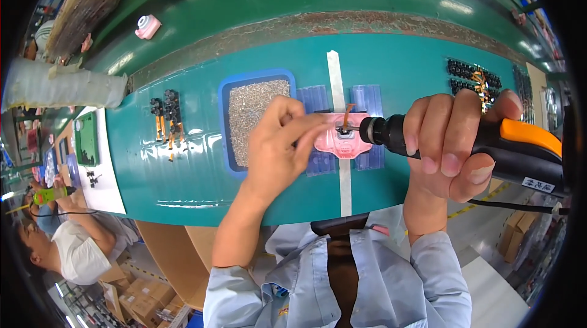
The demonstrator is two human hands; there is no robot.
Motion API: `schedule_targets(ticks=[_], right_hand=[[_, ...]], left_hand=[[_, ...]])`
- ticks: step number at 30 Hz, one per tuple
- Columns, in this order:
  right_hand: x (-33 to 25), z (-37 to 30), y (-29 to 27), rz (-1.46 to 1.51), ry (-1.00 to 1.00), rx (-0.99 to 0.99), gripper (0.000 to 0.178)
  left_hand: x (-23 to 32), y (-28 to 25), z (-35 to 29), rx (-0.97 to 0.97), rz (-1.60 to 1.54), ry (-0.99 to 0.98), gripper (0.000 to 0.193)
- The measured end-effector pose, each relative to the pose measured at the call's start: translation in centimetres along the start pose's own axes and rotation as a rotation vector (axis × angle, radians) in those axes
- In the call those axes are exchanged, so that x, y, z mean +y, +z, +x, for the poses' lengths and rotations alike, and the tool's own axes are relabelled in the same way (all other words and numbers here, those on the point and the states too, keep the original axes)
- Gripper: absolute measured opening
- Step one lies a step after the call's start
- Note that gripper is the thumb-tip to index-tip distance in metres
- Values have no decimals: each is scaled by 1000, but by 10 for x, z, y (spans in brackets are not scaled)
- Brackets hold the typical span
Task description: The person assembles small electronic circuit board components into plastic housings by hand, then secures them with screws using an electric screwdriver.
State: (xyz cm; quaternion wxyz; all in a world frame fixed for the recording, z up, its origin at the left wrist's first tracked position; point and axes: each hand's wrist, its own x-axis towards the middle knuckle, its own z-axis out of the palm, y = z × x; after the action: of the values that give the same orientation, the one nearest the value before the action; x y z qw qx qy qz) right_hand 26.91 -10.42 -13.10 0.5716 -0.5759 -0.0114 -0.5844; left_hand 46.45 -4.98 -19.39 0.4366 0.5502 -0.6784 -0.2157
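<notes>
My right hand (449, 144) is wrapped around a black electric screwdriver (489, 156) with an orange lever, held level and pointing left. Its thin bit reaches the middle of a pink plastic shell (346, 149), where a small black module with an orange ribbon (350, 114) sits. With fingers bent together, my left hand (275, 144) grips the shell's left edge; the fingertips partly cover that edge. Under the shell are translucent blue plastic blocks (370, 160). Just left of my left hand lies a blue tray (224, 126) filled with small metal screws.
Black modules with orange ribbons (171, 111) lie at the left, and more modules (474, 77) at the far right. White tape (335, 80) crosses the green mat. A pink toy-like casing (147, 26) stands on the green surface beyond. A co-worker (79, 245) is at the lower left.
</notes>
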Motion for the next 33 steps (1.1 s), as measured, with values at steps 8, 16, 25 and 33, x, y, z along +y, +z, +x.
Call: schedule_targets(ticks=[8, 16, 25, 33], right_hand=[[-4, 1, 0, -21, 19, -136, 46], [-5, -2, 2, -8, 27, -101, 46], [-4, -2, 1, -16, 46, -114, 48], [-2, -1, 5, -22, 67, -136, 49]], left_hand=[[3, 15, -5, -19, -116, 45, 12], [4, 17, -7, -27, -126, 60, 12], [3, 19, -7, -4, -108, 93, 12], [2, 20, -7, 1, -79, 119, 13]])
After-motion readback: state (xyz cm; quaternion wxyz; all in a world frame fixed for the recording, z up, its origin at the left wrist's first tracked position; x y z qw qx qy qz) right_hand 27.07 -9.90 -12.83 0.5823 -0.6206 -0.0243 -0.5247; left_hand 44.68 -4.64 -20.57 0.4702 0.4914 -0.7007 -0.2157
